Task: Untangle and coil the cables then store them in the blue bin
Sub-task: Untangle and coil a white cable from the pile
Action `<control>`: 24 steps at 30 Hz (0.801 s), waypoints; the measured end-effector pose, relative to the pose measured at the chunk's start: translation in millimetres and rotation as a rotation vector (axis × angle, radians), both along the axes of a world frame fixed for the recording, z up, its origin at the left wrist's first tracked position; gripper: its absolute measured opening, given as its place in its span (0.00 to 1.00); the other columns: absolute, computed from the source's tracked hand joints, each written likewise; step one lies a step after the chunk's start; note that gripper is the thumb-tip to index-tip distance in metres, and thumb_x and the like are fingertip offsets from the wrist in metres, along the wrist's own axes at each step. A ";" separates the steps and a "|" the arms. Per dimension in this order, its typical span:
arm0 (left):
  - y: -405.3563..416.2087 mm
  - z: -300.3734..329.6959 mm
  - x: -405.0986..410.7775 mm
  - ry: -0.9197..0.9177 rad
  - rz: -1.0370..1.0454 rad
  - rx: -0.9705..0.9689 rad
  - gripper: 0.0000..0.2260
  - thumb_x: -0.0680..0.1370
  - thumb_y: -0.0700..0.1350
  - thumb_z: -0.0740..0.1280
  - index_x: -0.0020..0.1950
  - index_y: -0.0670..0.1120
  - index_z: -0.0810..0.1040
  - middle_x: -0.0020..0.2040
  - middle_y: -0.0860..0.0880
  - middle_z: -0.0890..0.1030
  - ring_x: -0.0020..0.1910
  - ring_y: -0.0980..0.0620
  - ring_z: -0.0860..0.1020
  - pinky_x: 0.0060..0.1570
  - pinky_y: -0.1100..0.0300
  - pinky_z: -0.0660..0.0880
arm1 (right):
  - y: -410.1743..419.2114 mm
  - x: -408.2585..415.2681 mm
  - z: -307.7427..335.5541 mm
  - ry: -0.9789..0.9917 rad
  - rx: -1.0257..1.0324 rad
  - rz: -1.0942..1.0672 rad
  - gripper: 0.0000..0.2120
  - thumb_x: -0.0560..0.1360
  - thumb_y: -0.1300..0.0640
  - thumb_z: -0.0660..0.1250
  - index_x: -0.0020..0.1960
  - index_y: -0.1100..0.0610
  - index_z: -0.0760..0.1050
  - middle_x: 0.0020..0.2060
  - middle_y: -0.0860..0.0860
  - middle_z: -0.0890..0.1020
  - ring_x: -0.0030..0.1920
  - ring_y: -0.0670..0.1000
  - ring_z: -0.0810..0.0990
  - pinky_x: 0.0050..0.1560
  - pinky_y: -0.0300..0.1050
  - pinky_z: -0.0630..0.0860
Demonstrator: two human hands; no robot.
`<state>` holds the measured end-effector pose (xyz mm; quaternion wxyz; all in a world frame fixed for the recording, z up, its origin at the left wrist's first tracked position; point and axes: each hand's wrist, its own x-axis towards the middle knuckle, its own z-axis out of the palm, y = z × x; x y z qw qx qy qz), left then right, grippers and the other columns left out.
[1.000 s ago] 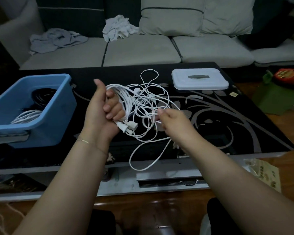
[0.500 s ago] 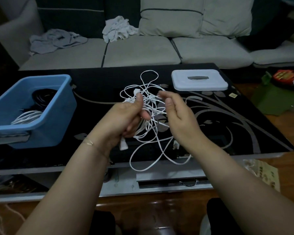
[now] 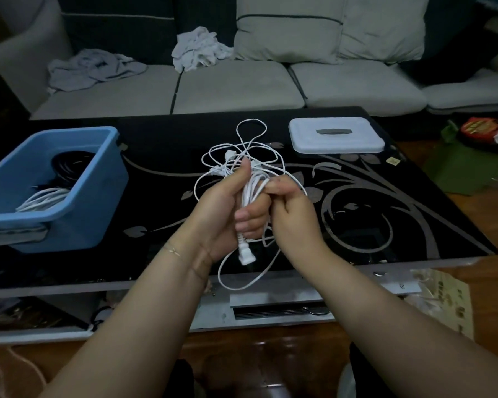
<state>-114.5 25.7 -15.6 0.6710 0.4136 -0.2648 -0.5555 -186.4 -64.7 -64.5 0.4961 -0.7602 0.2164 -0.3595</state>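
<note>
My left hand (image 3: 227, 214) grips a bundle of tangled white cable (image 3: 252, 188) above the black table, thumb up. A white plug (image 3: 245, 255) hangs below that fist, and loose loops spread above and below it. My right hand (image 3: 292, 208) presses against the left one, its fingers curled round strands of the same cable. The blue bin (image 3: 78, 202) stands at the table's left and holds a black coil (image 3: 69, 168) and a white coil (image 3: 45, 198).
A white lid (image 3: 335, 135) lies on the far right of the black glass table (image 3: 414, 219). A grey sofa (image 3: 236, 87) with crumpled cloths runs behind. A green bag and packets sit on the floor at the right.
Both hands have drawn together at the table's middle. The left hand turned upright and gathered the strands into a tighter bundle; the right hand closed onto the cable beside it.
</note>
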 end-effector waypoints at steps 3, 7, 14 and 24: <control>1.6 4.2 -1.4 0.081 0.013 -0.068 0.23 0.80 0.56 0.51 0.41 0.42 0.78 0.19 0.54 0.62 0.18 0.59 0.61 0.20 0.66 0.60 | -4.0 3.3 2.3 -0.035 0.119 0.058 0.13 0.80 0.55 0.56 0.42 0.45 0.75 0.37 0.43 0.80 0.42 0.47 0.79 0.50 0.51 0.77; 2.9 6.4 -2.1 0.192 0.162 -0.121 0.22 0.81 0.55 0.51 0.32 0.47 0.69 0.23 0.52 0.70 0.28 0.53 0.77 0.30 0.62 0.77 | -1.3 6.8 2.4 -0.013 0.173 0.177 0.12 0.79 0.51 0.56 0.42 0.53 0.75 0.35 0.51 0.78 0.37 0.50 0.75 0.42 0.47 0.71; 9.5 10.0 15.5 0.267 0.395 -0.245 0.20 0.84 0.54 0.48 0.43 0.43 0.72 0.58 0.43 0.82 0.17 0.60 0.65 0.32 0.67 0.77 | 10.2 -0.9 4.6 0.348 -0.037 0.400 0.09 0.82 0.53 0.55 0.46 0.44 0.70 0.27 0.47 0.74 0.26 0.52 0.76 0.27 0.51 0.79; 4.6 2.3 13.1 -0.371 0.617 -0.051 0.18 0.84 0.42 0.56 0.35 0.41 0.70 0.42 0.54 0.82 0.39 0.54 0.82 0.59 0.45 0.76 | 7.8 -14.6 18.4 0.538 -0.500 0.378 0.08 0.79 0.52 0.58 0.46 0.53 0.73 0.39 0.51 0.82 0.43 0.54 0.79 0.44 0.51 0.75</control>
